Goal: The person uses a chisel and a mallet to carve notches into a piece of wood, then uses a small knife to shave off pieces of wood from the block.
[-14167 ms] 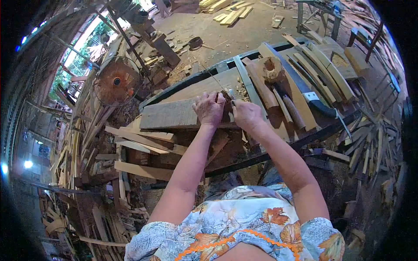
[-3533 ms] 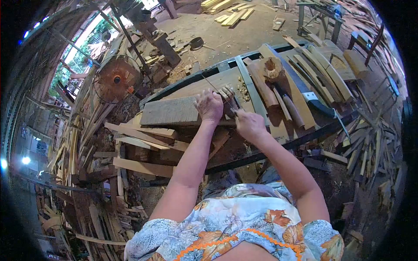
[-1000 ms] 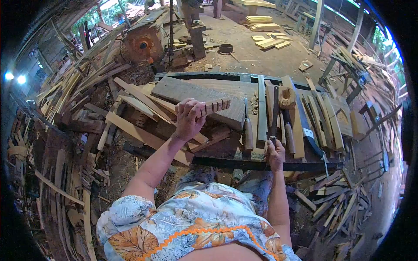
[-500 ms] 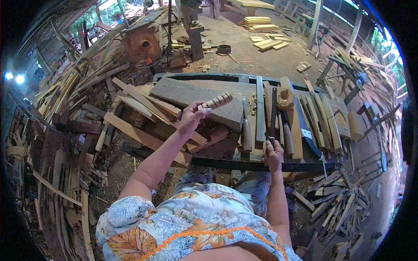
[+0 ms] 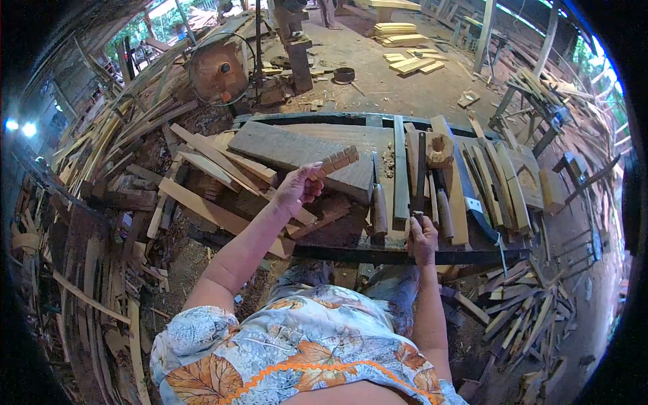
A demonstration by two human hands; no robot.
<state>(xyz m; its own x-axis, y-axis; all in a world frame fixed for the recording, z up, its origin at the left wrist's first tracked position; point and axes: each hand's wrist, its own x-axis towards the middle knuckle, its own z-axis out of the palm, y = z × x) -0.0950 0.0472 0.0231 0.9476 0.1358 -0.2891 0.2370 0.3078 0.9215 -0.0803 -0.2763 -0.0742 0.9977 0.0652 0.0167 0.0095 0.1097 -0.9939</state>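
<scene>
My left hand (image 5: 297, 190) is closed around one end of a short carved wooden piece (image 5: 339, 162) with dark grooves cut across it. It is held up over a thick, weathered plank (image 5: 290, 156) on the workbench. My right hand (image 5: 423, 240) grips the near end of a long, dark, flat tool that looks like a file (image 5: 421, 169); its blade points away from me. Just left of that hand lies a wooden-handled tool (image 5: 379, 209) with a narrow metal blade. To the right are another wooden handle (image 5: 445, 212) and a handsaw (image 5: 474, 206).
A hollowed wooden block (image 5: 439, 150) sits at the bench's back, beside several narrow strips (image 5: 503, 182). Loose boards (image 5: 216, 209) spread across the left side. Scrap wood (image 5: 526, 304) is piled on the floor at right. Farther off are stacked yellow boards (image 5: 398, 34) and a person's legs (image 5: 329, 12).
The carved piece has turned in my left hand, showing a different side of its grooves, and the fingers have shifted on it. My right hand stays almost in place on the tool.
</scene>
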